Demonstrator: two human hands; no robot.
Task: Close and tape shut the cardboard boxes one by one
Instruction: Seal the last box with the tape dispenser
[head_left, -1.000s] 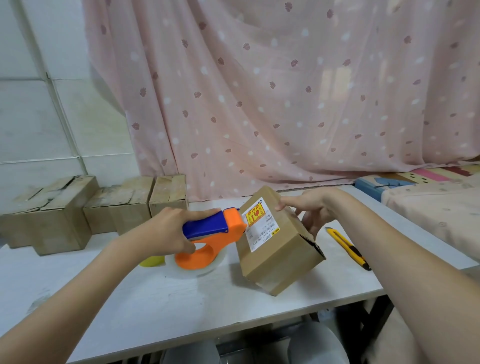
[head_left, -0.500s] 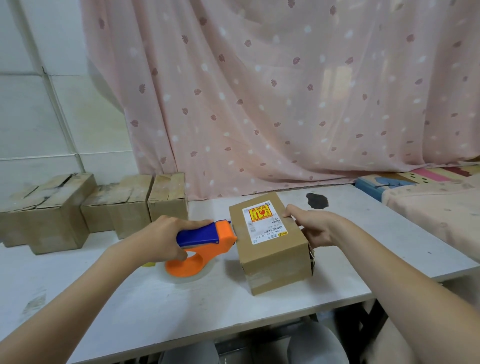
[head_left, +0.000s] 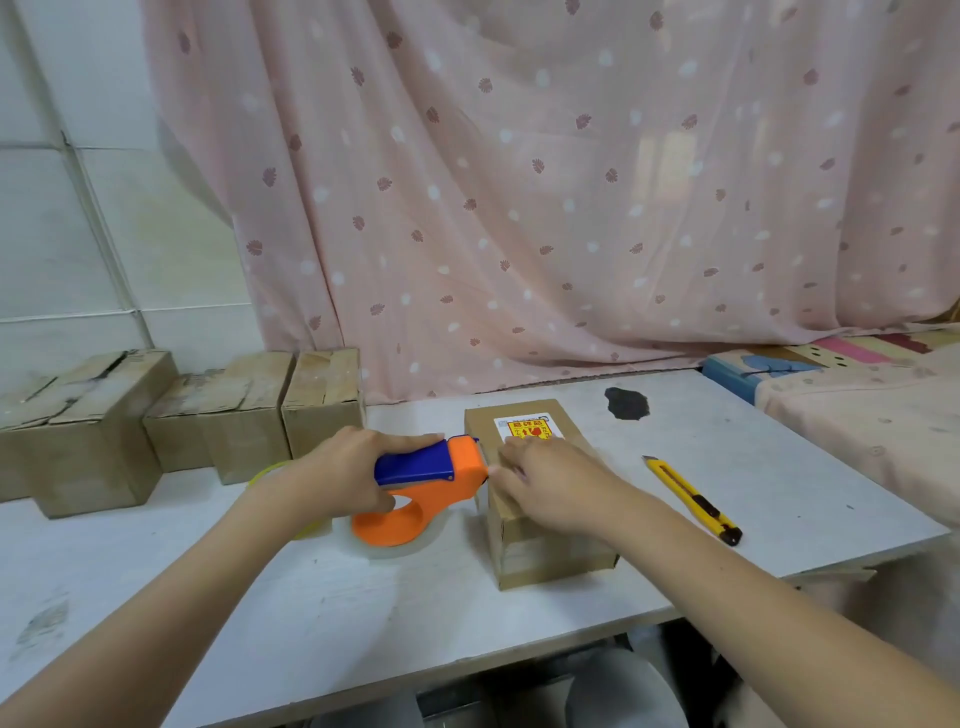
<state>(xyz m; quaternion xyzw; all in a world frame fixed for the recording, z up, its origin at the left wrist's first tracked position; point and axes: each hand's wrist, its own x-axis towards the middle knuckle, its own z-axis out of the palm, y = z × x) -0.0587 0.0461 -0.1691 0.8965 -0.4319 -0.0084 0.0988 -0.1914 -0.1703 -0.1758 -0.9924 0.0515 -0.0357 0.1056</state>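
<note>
On the white bench (head_left: 363, 613), the left hand (head_left: 337, 480) grips the orange tape dispenser (head_left: 421, 486) (blue-handled) against the cardboard box (head_left: 545, 551), where the right hand (head_left: 550, 486) lies flat on top, fingers extended. Beyond, a yellow utility knife (head_left: 688, 499); taped boxes (head_left: 156, 421) at the wall.

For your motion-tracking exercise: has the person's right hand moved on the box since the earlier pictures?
Yes. The right hand has crossed from the box's right side to its left top edge, beside the tape dispenser, covering part of the label.
</note>
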